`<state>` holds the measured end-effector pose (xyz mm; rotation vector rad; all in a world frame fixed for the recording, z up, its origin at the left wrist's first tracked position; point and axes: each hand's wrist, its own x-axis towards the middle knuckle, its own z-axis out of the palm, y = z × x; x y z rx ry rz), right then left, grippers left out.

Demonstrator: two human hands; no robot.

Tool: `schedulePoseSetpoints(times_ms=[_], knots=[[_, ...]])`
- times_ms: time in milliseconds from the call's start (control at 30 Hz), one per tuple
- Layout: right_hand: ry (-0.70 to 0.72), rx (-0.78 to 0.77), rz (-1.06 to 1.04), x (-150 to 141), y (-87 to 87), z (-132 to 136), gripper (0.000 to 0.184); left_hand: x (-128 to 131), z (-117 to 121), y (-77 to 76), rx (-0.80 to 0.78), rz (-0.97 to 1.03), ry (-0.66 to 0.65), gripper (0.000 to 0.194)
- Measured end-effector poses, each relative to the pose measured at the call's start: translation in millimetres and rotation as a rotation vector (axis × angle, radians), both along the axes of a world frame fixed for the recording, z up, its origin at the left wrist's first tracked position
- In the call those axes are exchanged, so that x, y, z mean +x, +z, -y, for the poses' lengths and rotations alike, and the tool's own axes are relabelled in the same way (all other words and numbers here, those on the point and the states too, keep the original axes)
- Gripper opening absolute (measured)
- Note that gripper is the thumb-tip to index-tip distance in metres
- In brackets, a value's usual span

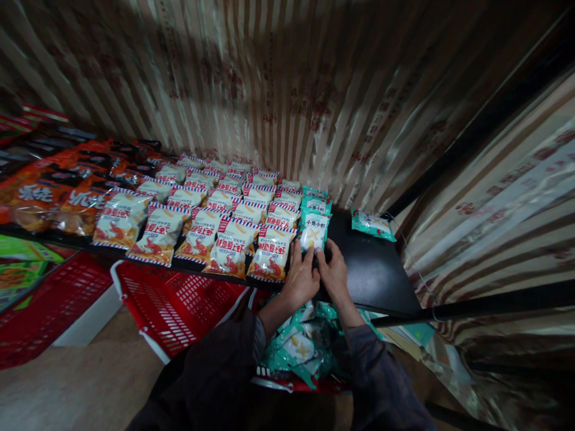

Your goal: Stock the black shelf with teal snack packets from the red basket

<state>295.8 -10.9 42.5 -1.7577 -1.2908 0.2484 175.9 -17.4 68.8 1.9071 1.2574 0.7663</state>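
A teal-and-white snack bag (313, 232) lies face up at the front of a short row of like bags on the black shelf (368, 269). My left hand (300, 274) holds its near left corner. On the other side, my right hand (333, 270) grips the near right corner, its thumb close to the left one. Just left of my hands is a white-and-orange snack bag (272, 254), the end of several rows of the same kind. Below my forearms, a heap of teal snack bags (299, 347) fills a red basket (309, 386), partly hidden by my arms.
A lone teal bag (372, 224) lies at the shelf's back right. Orange snack bags (81, 203) cover the left part. A red basket (179, 302) with white handles stands under the front edge. Striped plastic sheeting (269, 78) hangs behind; a black metal post (440, 161) rises at right.
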Motion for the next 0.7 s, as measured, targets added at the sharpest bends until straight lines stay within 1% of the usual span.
schedulePoseSetpoints(times_ms=[133,233,367,467,567,633,700], knots=[[0.010,0.005,-0.003,0,-1.9,-1,0.063,-1,1,2.3,-0.009,-0.007,0.000,0.066],[0.008,0.012,-0.003,0,-1.6,1,0.064,-1,2,3.2,0.013,0.000,0.009,0.064],[-0.009,0.081,-0.015,-3,3.5,13,0.056,-2,8,7.6,0.093,0.020,0.008,0.050],[0.004,0.131,-0.066,-10,9.9,33,0.047,-4,16,13.9,0.160,0.061,-0.037,0.039],[0.019,0.150,-0.093,-18,14.1,65,0.038,-8,27,21.2,0.180,0.078,-0.125,0.034],[0.018,0.141,-0.069,-20,12.5,89,0.033,-14,35,24.7,0.167,0.025,-0.223,0.031],[0.024,0.090,-0.020,-18,6.0,111,0.031,-22,44,24.7,0.130,-0.090,-0.357,0.028]])
